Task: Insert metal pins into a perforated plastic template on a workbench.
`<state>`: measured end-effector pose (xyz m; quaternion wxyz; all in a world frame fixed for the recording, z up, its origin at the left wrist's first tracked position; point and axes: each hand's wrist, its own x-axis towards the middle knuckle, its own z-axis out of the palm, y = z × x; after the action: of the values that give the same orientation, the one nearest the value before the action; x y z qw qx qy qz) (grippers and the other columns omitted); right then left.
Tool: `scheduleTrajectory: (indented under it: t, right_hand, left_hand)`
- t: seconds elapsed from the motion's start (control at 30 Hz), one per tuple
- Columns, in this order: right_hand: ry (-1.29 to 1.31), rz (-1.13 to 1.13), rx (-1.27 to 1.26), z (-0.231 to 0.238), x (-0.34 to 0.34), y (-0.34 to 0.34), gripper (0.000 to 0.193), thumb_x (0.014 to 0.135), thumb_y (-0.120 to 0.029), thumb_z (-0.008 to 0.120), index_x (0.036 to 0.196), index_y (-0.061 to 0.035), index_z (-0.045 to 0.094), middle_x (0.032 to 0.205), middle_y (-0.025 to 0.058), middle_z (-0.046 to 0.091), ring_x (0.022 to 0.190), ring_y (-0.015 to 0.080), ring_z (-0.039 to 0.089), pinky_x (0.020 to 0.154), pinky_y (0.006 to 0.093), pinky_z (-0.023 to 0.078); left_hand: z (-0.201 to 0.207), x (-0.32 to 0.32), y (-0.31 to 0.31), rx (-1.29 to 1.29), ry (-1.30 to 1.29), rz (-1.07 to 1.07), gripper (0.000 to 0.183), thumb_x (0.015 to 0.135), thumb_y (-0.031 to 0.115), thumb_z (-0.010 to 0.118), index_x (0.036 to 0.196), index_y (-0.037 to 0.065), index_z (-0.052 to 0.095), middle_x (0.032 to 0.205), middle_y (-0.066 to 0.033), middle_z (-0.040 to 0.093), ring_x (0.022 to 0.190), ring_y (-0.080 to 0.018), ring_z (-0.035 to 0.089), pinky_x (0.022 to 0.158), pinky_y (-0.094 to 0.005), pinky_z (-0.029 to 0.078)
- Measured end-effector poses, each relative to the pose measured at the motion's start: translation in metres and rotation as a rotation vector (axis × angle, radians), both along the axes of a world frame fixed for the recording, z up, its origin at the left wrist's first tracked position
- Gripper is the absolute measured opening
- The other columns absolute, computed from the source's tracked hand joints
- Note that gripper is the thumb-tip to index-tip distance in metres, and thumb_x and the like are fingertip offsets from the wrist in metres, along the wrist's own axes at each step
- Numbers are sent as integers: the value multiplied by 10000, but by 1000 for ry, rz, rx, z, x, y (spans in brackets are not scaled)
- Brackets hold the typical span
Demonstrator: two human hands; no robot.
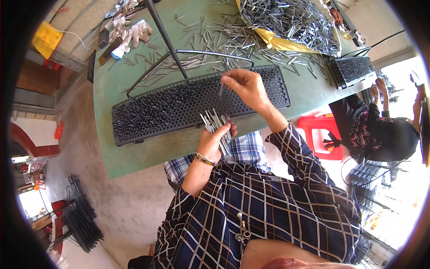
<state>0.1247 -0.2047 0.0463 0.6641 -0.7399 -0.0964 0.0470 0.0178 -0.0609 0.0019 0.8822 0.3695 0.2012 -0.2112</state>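
Observation:
In my left hand point(216, 140) is a bunch of thin grey metal strips point(212, 119), fanned out above the closed fingers, close to the rack's near edge. My right hand point(249, 91) is raised over the rack, thumb and fingertips pinching one thin metal strip point(221, 90) that points down and looks blurred. Below lies a long black perforated rack point(274, 85) on the green table point(130, 157). Dark strips point(152, 110) stand packed in the holes of its left part, while open holes show toward the right end.
Loose strips point(201, 33) litter the far side of the table, beside a heaped pile point(291, 20) on yellow sheeting. A black bar point(163, 33) rises from the rack. Work gloves point(134, 33) lie far left. At right, another person point(380, 130) works near a second rack point(351, 71) and a red stool point(320, 134).

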Motion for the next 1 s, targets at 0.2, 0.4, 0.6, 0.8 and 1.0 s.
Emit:
scheduleTrajectory:
  t: [0.2,0.4,0.6,0.8,1.0]
  right_hand:
    - [-274,-106,-185,-11,13,32,178,830,-128,665,976,-26,660,838,63,684,703,99,609,656,256,492]
    - [-329,-136,-249,-25,15,37,176,822,-127,668,960,-19,660,841,81,677,684,130,623,646,263,496]
    - [-837,-18,-458,-41,22,37,157,773,-112,684,910,-36,670,883,82,641,791,247,616,719,341,494]
    - [-898,16,-593,-21,19,44,115,768,-118,670,854,-42,667,878,72,599,811,245,583,731,355,458]
    - [-796,50,-673,-19,23,45,123,783,-148,649,834,-36,656,862,77,596,826,258,582,755,364,447]
  left_hand:
    - [-5,-3,5,35,34,-19,203,814,48,637,1002,-14,591,889,-121,649,811,-209,645,739,-316,548]
    - [-1,-4,6,-26,37,-12,163,821,28,623,974,-21,590,880,-136,652,799,-223,653,706,-318,552]
    - [1,-6,5,-53,55,-58,169,849,53,602,1004,-11,580,944,-124,635,873,-237,651,732,-351,560]
    - [-2,-6,10,-70,66,-93,172,860,84,604,1020,26,580,960,-88,629,901,-230,646,722,-366,569]
    - [-1,-6,13,-49,56,-82,154,860,98,609,999,36,581,934,-82,630,864,-213,648,682,-348,566]
